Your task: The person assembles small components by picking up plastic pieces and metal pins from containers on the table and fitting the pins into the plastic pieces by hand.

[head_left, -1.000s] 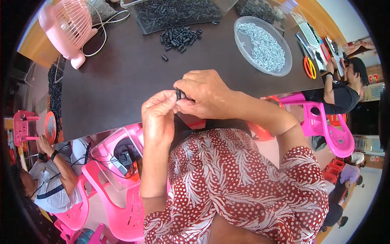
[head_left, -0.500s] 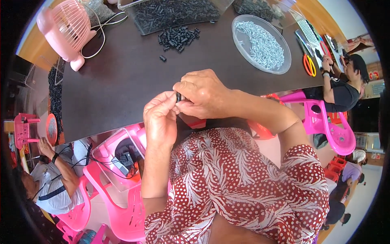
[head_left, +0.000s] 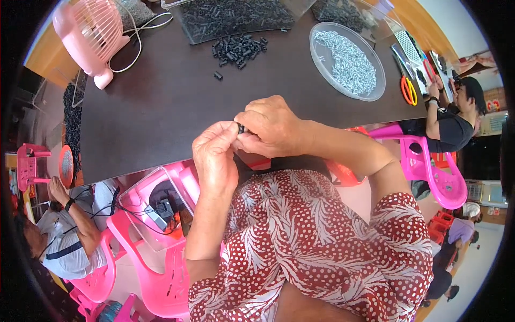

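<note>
Just above the near edge of the dark table, my left hand [head_left: 215,155] and my right hand [head_left: 273,127] meet, fingertips touching. Pinched between them is a small black cylindrical plastic part [head_left: 241,129], mostly covered by my fingers. The left thumb and forefinger grip its left side, and the right fingers close around it from the right. Farther back lies a pile of similar black parts [head_left: 240,51], with one loose part [head_left: 218,75] in front of it. To the right, a round clear tray [head_left: 317,59] holds many small silvery metal pieces.
Behind the pile stands a clear bin [head_left: 236,36] full of black parts. A pink fan [head_left: 88,40] with a white cord sits at the back left. Orange-handled scissors [head_left: 409,91] lie at the right edge. Co-workers sit at both sides; pink chairs [head_left: 161,279] stand around.
Both hands stay together on the black part, with the fingers shifted slightly around it. The whole view has moved a little.
</note>
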